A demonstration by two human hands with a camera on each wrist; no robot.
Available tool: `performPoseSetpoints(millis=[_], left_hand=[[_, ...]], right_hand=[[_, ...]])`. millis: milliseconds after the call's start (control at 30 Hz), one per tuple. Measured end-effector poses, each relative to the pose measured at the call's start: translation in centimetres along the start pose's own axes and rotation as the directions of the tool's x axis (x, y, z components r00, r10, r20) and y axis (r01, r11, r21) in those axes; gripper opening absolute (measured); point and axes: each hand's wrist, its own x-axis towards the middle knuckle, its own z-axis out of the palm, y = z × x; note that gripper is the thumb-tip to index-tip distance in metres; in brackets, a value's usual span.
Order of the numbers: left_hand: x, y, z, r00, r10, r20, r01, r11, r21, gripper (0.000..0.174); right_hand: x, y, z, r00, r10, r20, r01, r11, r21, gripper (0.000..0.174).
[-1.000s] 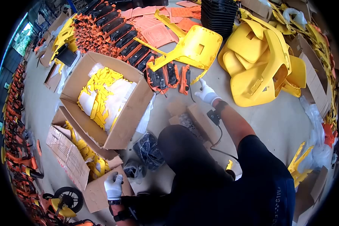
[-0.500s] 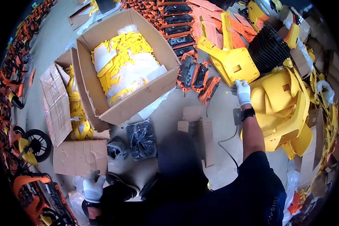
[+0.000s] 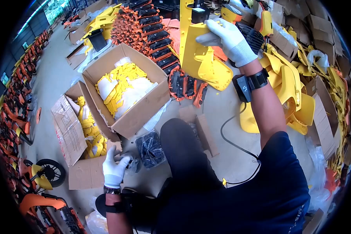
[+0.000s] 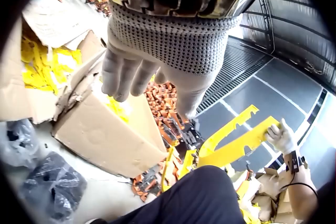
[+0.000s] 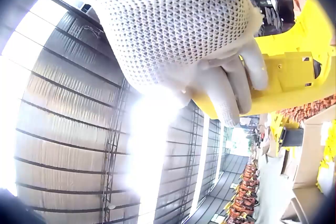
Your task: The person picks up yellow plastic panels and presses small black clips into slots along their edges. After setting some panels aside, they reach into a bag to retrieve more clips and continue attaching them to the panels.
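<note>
My gloved right hand (image 3: 230,41) grips the edge of a yellow plastic body panel (image 3: 192,56), held up in front of the orange and black parts. The panel has long arms and a broad rounded end. In the right wrist view the fingers (image 5: 242,85) curl over the panel (image 5: 289,71), while the thumb is mostly hidden. From the left wrist view the raised panel (image 4: 231,153) shows side-on. My gloved left hand (image 3: 115,169) holds nothing, its fingers loosely bent beside the small open carton (image 3: 87,175) and a clear plastic bag (image 3: 132,165).
A large cardboard box (image 3: 144,111) of small yellow parts stands ahead on the left. Black-wrapped parts (image 3: 150,148) lie on the floor near my knee. Yellow shells (image 3: 290,85) are heaped at right. A cable (image 3: 228,142) runs from my right wrist.
My right hand has reached the yellow panel on the floor, taken hold of its edge and raised it toward me. The left hand stays empty, and the head view has swung about.
</note>
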Motion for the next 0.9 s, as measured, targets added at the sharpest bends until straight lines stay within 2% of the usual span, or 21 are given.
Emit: performPoseSetpoints(millis=[33,100,167,200,233,267,333,367,433,467,500,533,567,633,667,700,733,767,833,867,900], left_hand=[[0.6,0.8,1.0,0.996,0.092,-0.016,-0.093,0.994,-0.057,0.082],[1.9,3.1,2.1,0.962,0.268,-0.052,-0.266,0.963,0.045,0.098],[2.8,5.0,2.3,0.932,0.324,-0.159,-0.318,0.946,0.066,0.112],[3.3,5.6,2.0,0.889,0.388,-0.245,-0.371,0.922,0.112,0.116],[3.9,6.3,1.4,0.832,0.449,-0.327,-0.417,0.894,0.166,0.12],[4.1,7.5,0.1,0.784,0.441,-0.437,-0.386,0.897,0.213,0.122],[4.0,9.7,-3.3,0.623,0.509,-0.594,-0.405,0.86,0.311,0.127],[3.4,11.0,-4.7,0.567,0.52,-0.639,-0.43,0.848,0.309,0.123],[2.7,12.5,-6.3,0.438,0.364,-0.822,-0.651,0.759,-0.011,0.112],[1.5,13.0,-7.4,0.333,0.283,-0.9,-0.591,0.806,0.035,0.104],[0.8,13.0,-8.7,0.206,0.212,-0.956,-0.53,0.845,0.073,0.096],[0.6,11.0,-10.9,0.084,0.293,-0.953,-0.49,0.845,0.216,0.084],[-0.1,9.1,-12.4,-0.046,0.335,-0.941,-0.319,0.888,0.332,0.073],[-2.4,7.1,-15.7,-0.012,0.298,-0.954,-0.198,0.935,0.294,0.062],[-3.2,6.9,-16.6,0.006,0.212,-0.977,-0.157,0.965,0.208,0.061],[-4.4,6.1,-18.1,0.079,0.14,-0.987,-0.136,0.982,0.128,0.06],[-5.1,6.4,-18.2,0.102,0.042,-0.994,-0.226,0.974,0.018,0.053],[-5.7,3.7,-19.9,0.223,-0.018,-0.975,-0.414,0.903,-0.112,0.041],[-6.7,-0.9,-22.5,0.43,-0.13,-0.893,-0.529,0.766,-0.366,0.019],[-7.2,-1.3,-22.3,0.421,-0.323,-0.848,-0.537,0.665,-0.52,0.022],[-7.2,-0.6,-21.5,0.414,-0.385,-0.825,-0.523,0.641,-0.561,0.022]], right_hand=[[-0.1,-1.6,1.5,0.997,-0.073,-0.002,0.074,0.997,0.039,0.037],[-0.3,-4.8,4.5,0.988,-0.131,0.08,0.12,0.985,0.127,0.041],[-1.4,-8.4,8.6,0.952,-0.25,0.175,0.195,0.939,0.282,0.043],[-1.8,-9.6,10.6,0.869,-0.477,0.13,0.458,0.876,0.151,0.038],[-2.3,-10.9,12.5,0.726,-0.678,0.113,0.681,0.732,0.01,0.032],[-4.3,-14.7,14.3,0.824,-0.514,0.238,0.421,0.837,0.351,0.033],[-5.2,-18.1,17.6,0.611,-0.766,0.199,0.726,0.643,0.246,0.03],[-4.4,-18.3,19.7,0.167,-0.967,0.195,0.96,0.115,-0.256,0.022],[-5.3,-20.7,24.6,0.172,-0.978,0.119,0.985,0.171,-0.019,0.024],[-5.3,-21.8,26.0,0.324,-0.923,0.209,0.909,0.364,0.202,0.026],[-4.9,-23.2,27.3,0.426,-0.844,0.327,0.752,0.531,0.391,0.028],[-4.4,-24.2,28.4,0.473,-0.748,0.466,0.526,0.664,0.532,0.03],[-4.2,-24.6,29.4,0.464,-0.64,0.613,0.242,0.757,0.607,0.032],[-3.6,-22.9,30.4,0.415,-0.544,0.729,0.028,0.809,0.587,0.038],[-2.4,-21.4,30.4,0.433,-0.553,0.712,0.134,0.82,0.556,0.041],[-1.5,-19.9,30.1,0.452,-0.556,0.698,0.242,0.829,0.504,0.045],[-1.6,-17.3,27.9,0.527,-0.5,0.687,0.229,0.862,0.452,0.049],[-2.0,-13.9,26.6,0.644,-0.436,0.629,0.232,0.894,0.382,0.049],[-1.1,-6.1,23.7,0.736,-0.286,0.613,0.238,0.958,0.16,0.045],[-1.6,-2.0,20.9,0.766,-0.193,0.614,0.222,0.975,0.03,0.044],[-2.2,3.0,18.6,0.814,-0.029,0.581,0.027,1.0,0.012,0.038]])
